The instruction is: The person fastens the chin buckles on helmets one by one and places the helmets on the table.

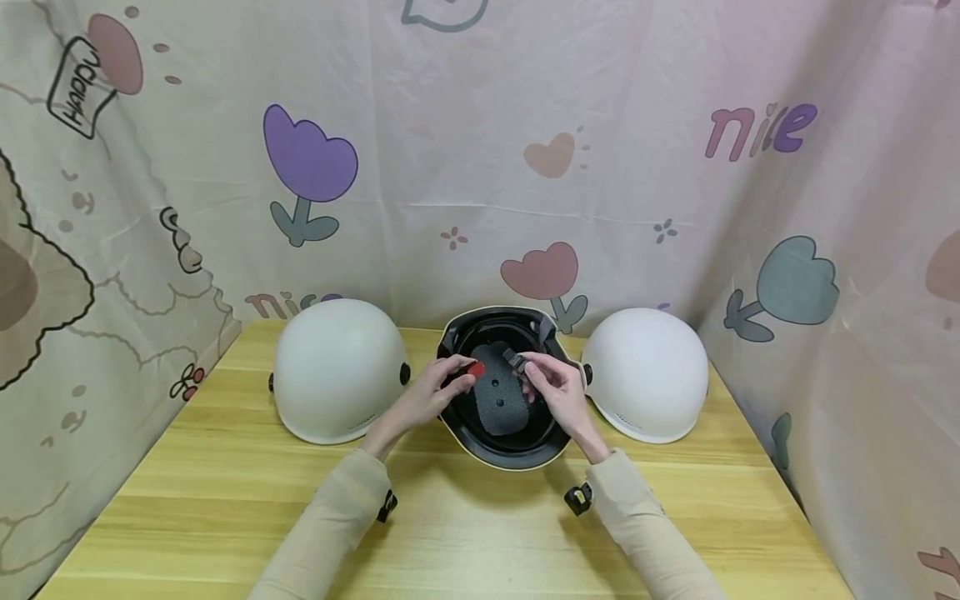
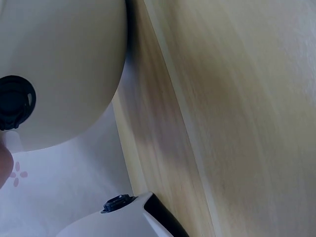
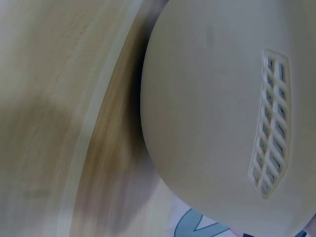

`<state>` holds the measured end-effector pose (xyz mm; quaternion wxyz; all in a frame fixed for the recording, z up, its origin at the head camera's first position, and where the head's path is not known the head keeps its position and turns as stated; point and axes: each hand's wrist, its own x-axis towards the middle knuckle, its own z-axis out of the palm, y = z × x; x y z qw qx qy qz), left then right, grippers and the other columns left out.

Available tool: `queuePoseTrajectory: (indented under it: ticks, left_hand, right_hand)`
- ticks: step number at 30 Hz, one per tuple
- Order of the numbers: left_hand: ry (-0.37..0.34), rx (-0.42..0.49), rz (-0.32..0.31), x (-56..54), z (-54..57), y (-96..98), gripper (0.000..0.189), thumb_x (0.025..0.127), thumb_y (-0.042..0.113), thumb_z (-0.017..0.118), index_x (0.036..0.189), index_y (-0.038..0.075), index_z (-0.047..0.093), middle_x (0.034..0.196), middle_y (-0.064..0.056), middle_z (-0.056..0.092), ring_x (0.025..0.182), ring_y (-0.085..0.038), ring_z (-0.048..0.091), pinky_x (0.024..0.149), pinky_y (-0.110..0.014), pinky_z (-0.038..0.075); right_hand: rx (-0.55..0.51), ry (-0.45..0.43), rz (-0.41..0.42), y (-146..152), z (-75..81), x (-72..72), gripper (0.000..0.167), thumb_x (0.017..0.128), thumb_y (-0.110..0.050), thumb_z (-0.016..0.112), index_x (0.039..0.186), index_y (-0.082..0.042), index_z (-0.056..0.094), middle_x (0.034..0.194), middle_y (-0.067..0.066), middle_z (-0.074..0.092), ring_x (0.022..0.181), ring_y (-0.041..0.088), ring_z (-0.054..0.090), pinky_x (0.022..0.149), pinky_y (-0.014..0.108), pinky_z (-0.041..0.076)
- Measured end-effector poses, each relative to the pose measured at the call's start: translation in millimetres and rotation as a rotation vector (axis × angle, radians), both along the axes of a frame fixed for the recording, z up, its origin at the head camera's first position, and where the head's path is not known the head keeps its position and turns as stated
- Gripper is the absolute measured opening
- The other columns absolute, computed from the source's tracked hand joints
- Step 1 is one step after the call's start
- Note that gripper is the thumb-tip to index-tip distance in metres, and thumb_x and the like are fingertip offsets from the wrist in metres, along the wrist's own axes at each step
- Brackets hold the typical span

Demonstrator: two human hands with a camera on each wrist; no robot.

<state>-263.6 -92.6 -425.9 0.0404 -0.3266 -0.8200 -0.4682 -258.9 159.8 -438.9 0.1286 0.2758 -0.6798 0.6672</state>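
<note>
Helmet (image 1: 507, 456), open side showing, on the table (image 1: 480, 542)

It lies in the middle of the table, between two others, its black lining and a grey pad (image 1: 501, 404) facing the head camera. Both hands are over its opening, apart from each other. The left hand (image 1: 435, 389) pinches a small red piece (image 1: 476, 369) between thumb and fingers, above the left part of the lining. The right hand (image 1: 557, 387) pinches a dark buckle (image 1: 514, 360) over the right part — a short gap separates the two pieces, with the pad beneath.

To the left is a white helmet (image 1: 341, 371), dome up, with a black knob (image 1: 405, 373) on its right side. To the right sits a second white helmet (image 1: 647, 375), also dome up and close beside the middle one. Beige sleeves (image 1: 330, 525) cover the forearms, and a printed cloth (image 1: 450, 108) hangs behind the table.

The left wrist view shows a large pale shell with a round black fitting (image 2: 16, 102), and part of another shell at the bottom. The right wrist view shows a pale shell with a latticed vent (image 3: 271, 123) — no more than a sliver of finger shows at its edge.
</note>
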Motion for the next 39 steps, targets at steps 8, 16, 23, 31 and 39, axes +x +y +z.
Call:
queuePoseTrajectory:
  ticks: [8,16,23,31,39]
  left_hand:
    - [-0.028,0.028,-0.016,-1.2,-1.6,-2.4,0.016,0.100,0.024,0.060,0.105,0.010,0.065,0.091,-0.004,0.066,0.089,-0.013,0.056,0.085,-0.028,0.050]
    - [-0.011,0.036,-0.030,-1.9,-1.3,-3.0,0.011,0.098,0.021,0.064,0.101,0.011,0.067,0.092,-0.004,0.068,0.089,-0.014,0.056,0.084,-0.028,0.048]
    - [0.039,-0.032,-0.024,0.0,0.4,-4.7,0.023,0.096,0.035,0.065,0.106,0.014,0.069,0.101,-0.002,0.070,0.098,-0.017,0.056,0.089,-0.034,0.047]
    - [0.095,-0.060,-0.062,0.2,0.8,-5.4,0.023,0.094,0.028,0.068,0.111,0.012,0.070,0.102,-0.004,0.072,0.094,-0.016,0.054,0.085,-0.032,0.045]
    - [0.084,-0.081,-0.063,0.5,0.8,-5.8,0.026,0.095,0.028,0.068,0.114,0.011,0.071,0.104,-0.004,0.071,0.098,-0.016,0.054,0.087,-0.032,0.046]
  right_hand:
    - [0.121,0.020,0.003,0.9,1.6,1.7,0.020,0.099,0.002,0.057,0.114,0.009,0.070,0.085,0.012,0.060,0.064,0.022,0.056,0.054,0.026,0.050]
    - [0.116,-0.013,0.020,2.6,-1.1,0.3,0.016,0.096,0.003,0.061,0.110,0.008,0.067,0.089,-0.009,0.067,0.066,0.022,0.059,0.059,0.024,0.053]
    - [0.137,-0.001,0.023,2.9,-2.5,0.0,0.014,0.095,0.004,0.063,0.108,0.008,0.067,0.091,-0.011,0.068,0.070,0.018,0.061,0.063,0.025,0.054]
    - [0.179,0.011,-0.017,-0.2,-0.7,-0.1,0.013,0.094,0.009,0.061,0.104,0.007,0.069,0.095,-0.003,0.069,0.081,-0.003,0.058,0.071,0.012,0.049]
    - [0.183,0.052,-0.022,-0.7,-1.1,-0.4,0.014,0.094,0.010,0.061,0.101,0.005,0.071,0.096,0.016,0.069,0.086,-0.001,0.058,0.075,0.012,0.048]
